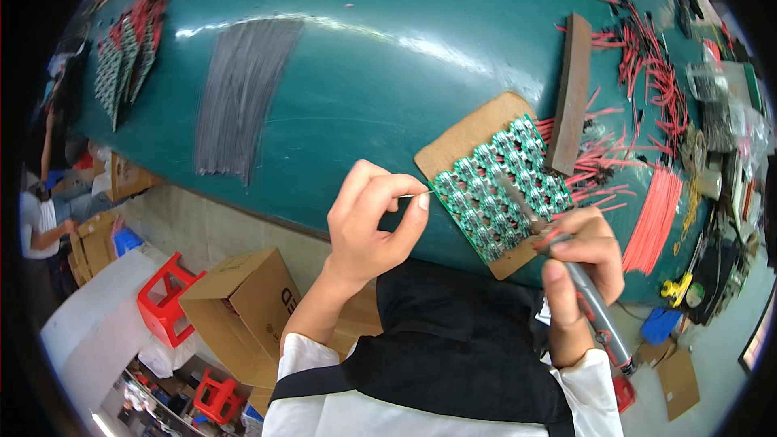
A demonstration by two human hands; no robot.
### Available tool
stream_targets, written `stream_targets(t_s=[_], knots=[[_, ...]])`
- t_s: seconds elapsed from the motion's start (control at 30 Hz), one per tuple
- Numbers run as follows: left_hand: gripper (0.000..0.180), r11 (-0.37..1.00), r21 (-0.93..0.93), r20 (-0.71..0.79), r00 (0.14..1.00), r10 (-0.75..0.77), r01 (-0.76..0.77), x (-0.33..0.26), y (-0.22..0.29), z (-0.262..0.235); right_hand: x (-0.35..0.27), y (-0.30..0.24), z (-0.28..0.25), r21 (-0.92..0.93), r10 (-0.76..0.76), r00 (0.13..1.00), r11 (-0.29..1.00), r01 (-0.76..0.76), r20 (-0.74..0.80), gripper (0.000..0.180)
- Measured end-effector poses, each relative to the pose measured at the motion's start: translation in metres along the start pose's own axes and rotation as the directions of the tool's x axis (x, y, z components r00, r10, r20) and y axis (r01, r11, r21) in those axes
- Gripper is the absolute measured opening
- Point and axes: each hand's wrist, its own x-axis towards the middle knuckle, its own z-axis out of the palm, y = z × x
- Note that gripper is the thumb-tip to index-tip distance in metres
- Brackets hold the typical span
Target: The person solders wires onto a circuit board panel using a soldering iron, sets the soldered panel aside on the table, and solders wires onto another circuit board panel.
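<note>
A panel of small green circuit boards [477, 214] lies on a brown board [453, 133] near the table's front edge. My right hand [587, 251] is closed round the grey handle of a soldering iron [595, 307], its metal tip reaching over the middle of the panel. Beside the panel's left edge, my left hand [372, 218] pinches a thin wire [418, 193] between thumb and forefinger; its end comes up to the board edge. Red wires [603, 158] stick out from the panel's far right side. A dark brown bar [570, 97] lies across some of them.
On the green table [364, 97] lie a bundle of grey wires [247, 89], cut red wires [651, 218], and wired boards [125, 61] at far left. Tools and bags crowd the right edge. Below left stand a cardboard box [243, 307] and a red stool [166, 299]. Another person [48, 226] is at far left.
</note>
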Motion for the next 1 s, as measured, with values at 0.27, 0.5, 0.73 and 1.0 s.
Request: stream_targets(t_s=[0.27, 0.5, 0.73, 1.0], knots=[[0.006, 0.996, -0.065, -0.147, 0.987, 0.058, -0.068, -0.005, 0.006, 0.0, 0.017, 0.032, -0.009, -0.149, -0.183, 0.942, 0.978, 0.145, -0.281, 0.015], [0.007, 0.981, -0.158, -0.2, 0.977, 0.078, -0.11, -0.014, -0.002, 0.005, 0.006, 0.048, -0.011, 0.13, 0.007, 0.928, 0.99, 0.045, -0.373, 0.013], [0.008, 0.98, -0.142, -0.188, 0.975, 0.115, -0.143, -0.016, -0.005, 0.005, 0.009, 0.035, -0.001, 0.173, -0.092, 0.91, 0.969, 0.174, -0.404, 0.015], [0.009, 0.979, -0.142, -0.249, 0.962, 0.11, -0.148, -0.019, -0.002, 0.004, 0.007, 0.036, 0.001, 0.179, -0.123, 0.901, 0.96, 0.215, -0.417, 0.014]])
